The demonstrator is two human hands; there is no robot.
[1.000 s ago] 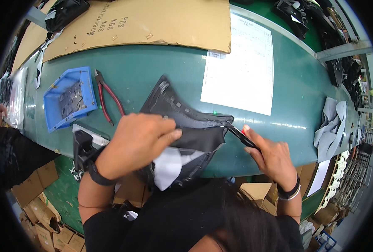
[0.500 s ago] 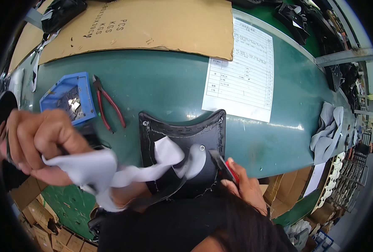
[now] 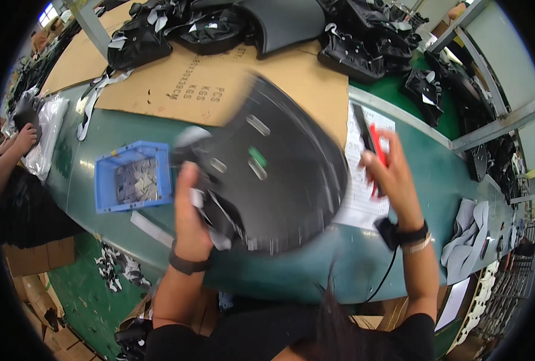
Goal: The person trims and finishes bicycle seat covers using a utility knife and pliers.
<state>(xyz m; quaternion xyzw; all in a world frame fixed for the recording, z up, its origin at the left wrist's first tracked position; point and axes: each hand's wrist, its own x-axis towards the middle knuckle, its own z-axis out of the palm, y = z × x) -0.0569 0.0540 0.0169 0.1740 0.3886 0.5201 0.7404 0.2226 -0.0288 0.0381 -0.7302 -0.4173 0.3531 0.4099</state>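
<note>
My left hand point(image 3: 190, 210) grips the left edge of a curved black panel point(image 3: 297, 174), which is lifted off the bench and tilted. Motion blurs the panel; two or three slots and a small green mark show on its smooth face. Black and white fabric ends point(image 3: 222, 216) bunch beside my left fingers. Off the panel's right side, my right hand point(image 3: 394, 171) is closed around a red-handled cutter knife point(image 3: 375, 144), its dark end pointing up over a printed sheet point(image 3: 360, 207).
A blue bin point(image 3: 102, 189) of small metal pieces stands left, near a pale strip point(image 3: 152, 228). Cardboard point(image 3: 153, 90) and several black padded pieces point(image 3: 210, 30) lie at the back. Grey fabric point(image 3: 463, 237) is at right. Another person's hand point(image 3: 25, 139) is far left.
The black panel has come up off the bench and turned over. My left hand has let go of the white fabric strip and taken the panel. My right hand has risen with the knife.
</note>
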